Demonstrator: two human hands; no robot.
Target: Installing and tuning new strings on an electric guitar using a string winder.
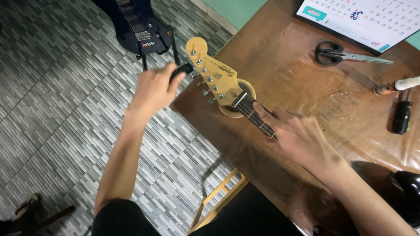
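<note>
Head view: pale maple guitar headstock (213, 75) overhanging brown wooden table (280, 70), propped on round neck rest. Left hand (153, 89) clenched around black string-winder tool (181, 70) at the tuning pegs; right hand (297, 133) loosely spread, fingertips pressing dark fretboard (258, 117). Tuning step, apparently; steady cranking with strings pinned needed.

Under your hands you have a pale yellow headstock (213, 74) with silver tuning pegs (204, 70), joined to a dark brown fretboard (258, 117) crossed by thin light frets. The bench (280, 65) is glossy reddish brown with mottled streaks. The floor (57, 100) is grey, laid in narrow staggered strips. You can see scissors (337, 54) with black handles and silver blades, a white calendar (372, 17) with teal corners, and a deep blue guitar body (135, 26).
</note>
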